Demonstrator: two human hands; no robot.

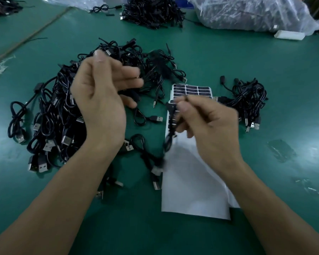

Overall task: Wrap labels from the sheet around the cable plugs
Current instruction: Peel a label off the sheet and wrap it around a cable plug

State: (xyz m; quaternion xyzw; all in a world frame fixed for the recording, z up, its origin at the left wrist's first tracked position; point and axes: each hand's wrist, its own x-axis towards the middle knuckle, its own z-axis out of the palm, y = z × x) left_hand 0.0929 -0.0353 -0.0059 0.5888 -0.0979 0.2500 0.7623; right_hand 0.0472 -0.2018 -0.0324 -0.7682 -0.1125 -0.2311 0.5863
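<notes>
Green mat (210, 52): white label sheet (188, 181) mostly stripped, black cable heap (53, 111) left of it pending; right hand (210, 126) pinches one cable (170, 129), left hand (99, 92) spread.

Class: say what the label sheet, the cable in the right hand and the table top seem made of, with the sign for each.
Label sheet: probably glossy coated paper; white, with a sheen.
Cable: likely matte black rubber or plastic sheath; it bends limply.
Table top: probably smooth green mat; soft light reflections.
</notes>
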